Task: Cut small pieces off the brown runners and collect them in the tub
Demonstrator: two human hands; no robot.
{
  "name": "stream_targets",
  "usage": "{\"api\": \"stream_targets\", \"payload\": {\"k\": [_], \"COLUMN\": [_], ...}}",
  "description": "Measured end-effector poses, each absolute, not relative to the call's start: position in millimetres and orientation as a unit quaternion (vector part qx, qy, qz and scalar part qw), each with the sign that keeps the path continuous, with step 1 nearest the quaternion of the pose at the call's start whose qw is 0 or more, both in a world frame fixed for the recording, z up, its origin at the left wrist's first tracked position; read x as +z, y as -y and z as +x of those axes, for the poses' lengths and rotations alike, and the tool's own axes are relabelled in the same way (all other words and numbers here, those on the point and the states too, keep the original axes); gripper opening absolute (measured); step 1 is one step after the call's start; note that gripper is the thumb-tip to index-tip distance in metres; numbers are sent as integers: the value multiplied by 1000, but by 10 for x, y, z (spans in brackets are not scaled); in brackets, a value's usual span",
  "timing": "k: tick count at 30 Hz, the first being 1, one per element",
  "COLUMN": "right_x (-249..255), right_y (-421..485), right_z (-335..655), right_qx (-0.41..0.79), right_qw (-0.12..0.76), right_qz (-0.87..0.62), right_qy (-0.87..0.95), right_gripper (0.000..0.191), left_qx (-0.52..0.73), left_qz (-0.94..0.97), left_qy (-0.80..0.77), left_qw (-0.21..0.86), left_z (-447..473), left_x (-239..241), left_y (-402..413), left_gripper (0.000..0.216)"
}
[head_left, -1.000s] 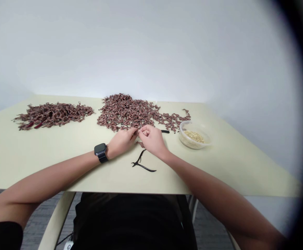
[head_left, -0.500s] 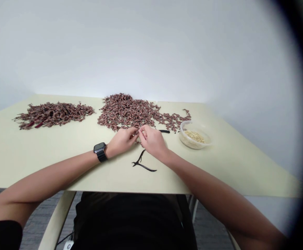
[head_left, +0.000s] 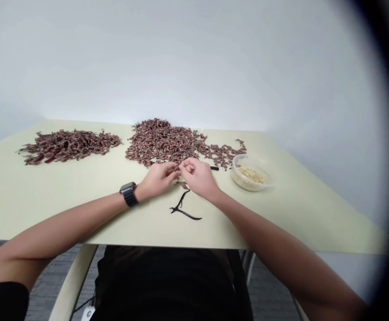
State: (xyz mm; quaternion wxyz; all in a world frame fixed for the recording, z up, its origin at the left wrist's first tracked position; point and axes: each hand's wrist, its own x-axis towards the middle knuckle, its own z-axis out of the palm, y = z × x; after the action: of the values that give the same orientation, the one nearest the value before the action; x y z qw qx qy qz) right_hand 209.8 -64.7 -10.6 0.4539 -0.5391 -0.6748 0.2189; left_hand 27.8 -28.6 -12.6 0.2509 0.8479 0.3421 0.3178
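Observation:
My left hand (head_left: pixel 157 179), with a watch (head_left: pixel 128 194) on its wrist, is closed, thumb and fingertips pinched together. My right hand (head_left: pixel 199 178) pinches right beside it, the fingertips of both almost touching. What they hold is too small and too covered to name. Just behind them spreads a large heap of small, knotted reddish-brown pieces (head_left: pixel 167 142). A few similar pieces (head_left: pixel 182 185) lie under my right hand. Close in front, black nippers (head_left: pixel 181 208) rest on the table with their handles apart. A black handle-like thing (head_left: pixel 215 168) sticks out behind my right hand.
A second reddish-brown pile (head_left: pixel 77 146) lies at the left, with two dark red sticks (head_left: pixel 49 159) at its front. To the right stands a clear plastic bowl (head_left: pixel 238 178) holding small golden bits (head_left: pixel 251 174). The pale table (head_left: pixel 120 227) meets a white wall behind.
My right hand has shifted slightly up and right, its fingers curled differently. More of the small pieces beneath it now shows. My left hand has barely moved.

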Motion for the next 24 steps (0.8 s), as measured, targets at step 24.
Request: {"api": "stream_targets", "payload": {"k": [24], "right_x": [-90], "right_y": [646], "right_z": [2033], "right_qx": [287], "right_qw": [433], "right_qz": [-587], "right_qy": [621], "right_gripper": [17], "left_qx": [180], "left_qz": [921], "left_qy": [-330], "left_qw": [-106], "left_z": [207], "left_x": [-289], "left_y": [188], "left_gripper": [21]}}
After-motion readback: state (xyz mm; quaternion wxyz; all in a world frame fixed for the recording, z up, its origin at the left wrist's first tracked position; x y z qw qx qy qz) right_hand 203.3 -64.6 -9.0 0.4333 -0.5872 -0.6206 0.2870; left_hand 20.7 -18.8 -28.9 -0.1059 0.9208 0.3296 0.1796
